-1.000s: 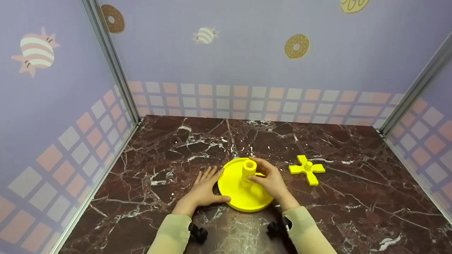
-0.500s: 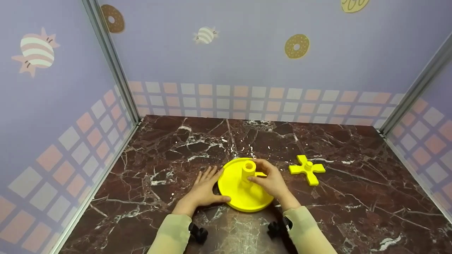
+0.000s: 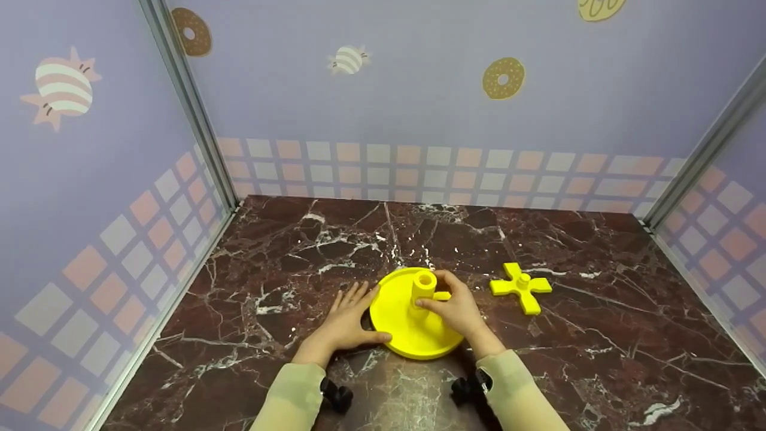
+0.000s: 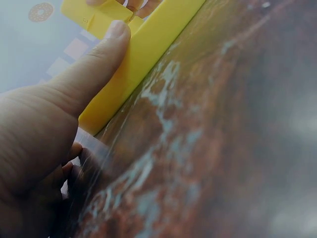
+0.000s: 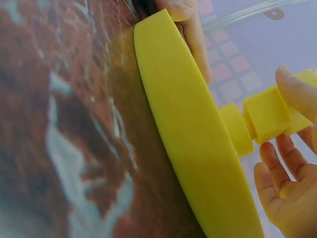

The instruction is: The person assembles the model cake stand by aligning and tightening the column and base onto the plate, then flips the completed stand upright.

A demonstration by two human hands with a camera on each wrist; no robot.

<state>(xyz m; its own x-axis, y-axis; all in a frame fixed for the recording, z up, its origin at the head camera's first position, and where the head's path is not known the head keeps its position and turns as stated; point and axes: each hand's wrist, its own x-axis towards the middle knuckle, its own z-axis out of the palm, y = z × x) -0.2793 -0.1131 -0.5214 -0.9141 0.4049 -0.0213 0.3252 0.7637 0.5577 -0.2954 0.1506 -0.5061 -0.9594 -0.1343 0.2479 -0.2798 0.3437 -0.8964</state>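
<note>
A round yellow dish [image 3: 413, 347] with a low rim lies on the marbled surface. At its middle stands a yellow hollow tube [image 3: 424, 287] with a short side piece. My right hand [image 3: 462, 308] pinches the tube between thumb and fingers; in the right wrist view the tube's blocky part [image 5: 267, 113] sits at a short yellow stub [image 5: 237, 130] on the dish. Against the dish's left rim rests my left hand [image 3: 344, 323], its fingers spread and fairly straight. The left thumb [image 4: 101, 62] touches the rim in the left wrist view.
To the right lies a yellow cross-shaped piece [image 3: 520, 287] with a small peg at its centre. Purple patterned walls [image 3: 419, 108] enclose the back and both sides of the dark red marbled tabletop [image 3: 287, 239].
The right hand and the tube have shifted slightly; the tube has turned a little, with its side piece showing more. The left hand and the dish stay in place.
</note>
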